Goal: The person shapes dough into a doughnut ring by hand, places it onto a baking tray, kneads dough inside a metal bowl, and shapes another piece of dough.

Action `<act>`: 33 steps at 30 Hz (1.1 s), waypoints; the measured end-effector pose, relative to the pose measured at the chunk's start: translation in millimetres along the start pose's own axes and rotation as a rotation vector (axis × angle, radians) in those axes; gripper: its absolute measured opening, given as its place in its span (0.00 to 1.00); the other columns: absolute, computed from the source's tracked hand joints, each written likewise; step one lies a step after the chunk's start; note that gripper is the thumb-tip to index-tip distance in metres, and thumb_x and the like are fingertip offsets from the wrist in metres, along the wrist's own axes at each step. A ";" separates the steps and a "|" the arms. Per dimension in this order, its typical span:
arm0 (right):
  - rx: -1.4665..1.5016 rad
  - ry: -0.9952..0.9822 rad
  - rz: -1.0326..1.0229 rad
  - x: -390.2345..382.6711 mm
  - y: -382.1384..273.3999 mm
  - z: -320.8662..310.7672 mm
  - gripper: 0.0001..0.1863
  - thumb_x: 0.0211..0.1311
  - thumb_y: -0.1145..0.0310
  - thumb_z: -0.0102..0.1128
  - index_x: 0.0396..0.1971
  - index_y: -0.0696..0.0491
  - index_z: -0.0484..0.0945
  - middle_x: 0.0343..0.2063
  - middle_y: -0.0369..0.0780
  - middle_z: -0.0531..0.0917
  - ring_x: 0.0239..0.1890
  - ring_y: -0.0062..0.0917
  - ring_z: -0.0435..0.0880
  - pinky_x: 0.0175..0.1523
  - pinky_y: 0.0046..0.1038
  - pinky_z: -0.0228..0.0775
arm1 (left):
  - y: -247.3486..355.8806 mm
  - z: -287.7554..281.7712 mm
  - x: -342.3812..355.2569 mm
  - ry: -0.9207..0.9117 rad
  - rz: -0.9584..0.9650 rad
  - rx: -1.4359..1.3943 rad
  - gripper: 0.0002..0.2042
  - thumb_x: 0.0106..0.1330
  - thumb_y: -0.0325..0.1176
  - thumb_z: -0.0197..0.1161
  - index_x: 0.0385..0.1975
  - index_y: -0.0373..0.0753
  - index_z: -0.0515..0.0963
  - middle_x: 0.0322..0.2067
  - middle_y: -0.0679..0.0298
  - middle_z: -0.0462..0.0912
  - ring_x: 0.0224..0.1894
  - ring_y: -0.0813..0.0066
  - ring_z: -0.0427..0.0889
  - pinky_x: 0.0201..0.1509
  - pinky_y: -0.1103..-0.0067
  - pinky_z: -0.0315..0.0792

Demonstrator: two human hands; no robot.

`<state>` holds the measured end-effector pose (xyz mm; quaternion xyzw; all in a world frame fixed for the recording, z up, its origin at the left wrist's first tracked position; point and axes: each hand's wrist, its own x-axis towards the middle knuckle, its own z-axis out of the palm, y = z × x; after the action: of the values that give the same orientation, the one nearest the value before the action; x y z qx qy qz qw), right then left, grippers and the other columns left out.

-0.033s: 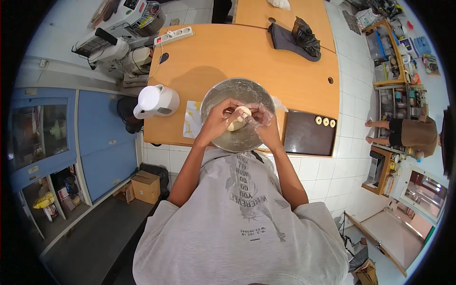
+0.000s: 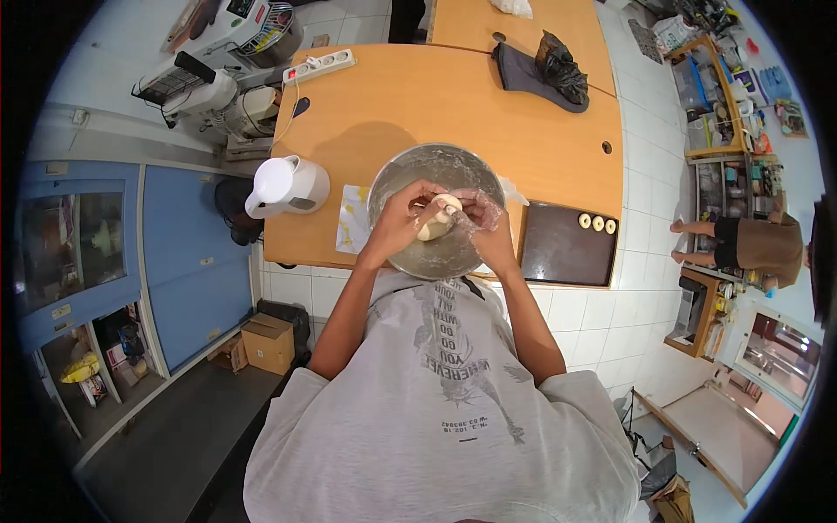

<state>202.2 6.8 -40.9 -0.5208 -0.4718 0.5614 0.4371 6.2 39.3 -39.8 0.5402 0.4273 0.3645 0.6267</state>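
Note:
Both hands meet over a large steel mixing bowl [image 2: 432, 259] at the table's near edge. My left hand [image 2: 404, 218] has its fingers curled round a pale piece of dough [image 2: 447, 207]. My right hand [image 2: 484, 222], whitened with flour or dough, grips the same piece from the other side, fingertips pinched together at it. More pale dough shows under the fingers, partly hidden. Right of the bowl, a dark baking tray [image 2: 567, 253] carries three small pale dough rings [image 2: 597, 223]. A white paper [image 2: 349, 227] lies left of the bowl.
The wooden table [image 2: 366, 96] also bears a white jug [image 2: 292, 183], a power strip [image 2: 318, 65] and a dark cloth with a black bag [image 2: 562, 74]. Mixers [image 2: 244, 109] and blue cabinets [image 2: 187, 270] stand left. Another person [image 2: 758, 248] is by the shelves at right.

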 end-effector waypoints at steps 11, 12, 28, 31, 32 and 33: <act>0.080 0.066 0.005 -4.4 -10.0 5.3 0.11 0.74 0.78 0.60 0.52 0.60 0.83 0.46 0.39 0.87 0.47 0.20 0.85 0.54 0.26 0.78 | 4.3 4.1 -1.6 0.088 -0.068 0.036 0.11 0.79 0.35 0.60 0.47 0.32 0.80 0.41 0.62 0.87 0.46 0.80 0.83 0.53 0.80 0.75; 0.097 0.078 0.028 -5.3 -10.9 6.2 0.11 0.73 0.78 0.60 0.52 0.60 0.83 0.45 0.39 0.87 0.46 0.20 0.85 0.54 0.26 0.78 | 4.0 5.2 -2.0 0.096 -0.082 0.019 0.11 0.79 0.35 0.60 0.47 0.32 0.80 0.41 0.62 0.87 0.46 0.80 0.83 0.53 0.80 0.75; 0.105 0.072 0.036 -6.9 1.9 5.0 0.07 0.75 0.74 0.61 0.46 0.59 0.83 0.40 0.36 0.87 0.43 0.17 0.83 0.52 0.24 0.76 | -1.4 4.6 -6.3 -0.011 -0.052 -0.044 0.11 0.73 0.33 0.67 0.49 0.36 0.79 0.45 0.64 0.85 0.50 0.78 0.83 0.56 0.77 0.76; 0.110 0.095 0.035 -6.1 7.5 4.4 0.07 0.75 0.73 0.61 0.46 0.59 0.83 0.40 0.36 0.87 0.43 0.16 0.82 0.50 0.24 0.76 | -7.9 4.6 -5.3 0.006 -0.015 -0.051 0.09 0.76 0.34 0.65 0.47 0.36 0.79 0.43 0.65 0.86 0.48 0.80 0.82 0.54 0.79 0.76; 0.126 0.112 0.044 -5.8 7.0 5.0 0.06 0.75 0.74 0.61 0.45 0.59 0.83 0.39 0.35 0.86 0.42 0.16 0.82 0.50 0.24 0.76 | -9.5 4.4 -4.4 0.032 -0.028 -0.030 0.09 0.77 0.35 0.63 0.46 0.35 0.80 0.42 0.66 0.86 0.47 0.81 0.82 0.53 0.80 0.75; 0.141 0.128 0.054 -5.6 6.2 5.6 0.06 0.74 0.74 0.62 0.45 0.59 0.83 0.39 0.35 0.86 0.41 0.16 0.82 0.49 0.23 0.76 | -11.2 4.1 -4.1 0.058 -0.041 -0.009 0.09 0.78 0.35 0.61 0.44 0.35 0.80 0.40 0.66 0.86 0.46 0.82 0.81 0.51 0.81 0.74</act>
<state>197.1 -0.2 -46.0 -0.5361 -0.3880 0.5702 0.4868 8.5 32.3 -50.1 0.5177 0.4548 0.3689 0.6238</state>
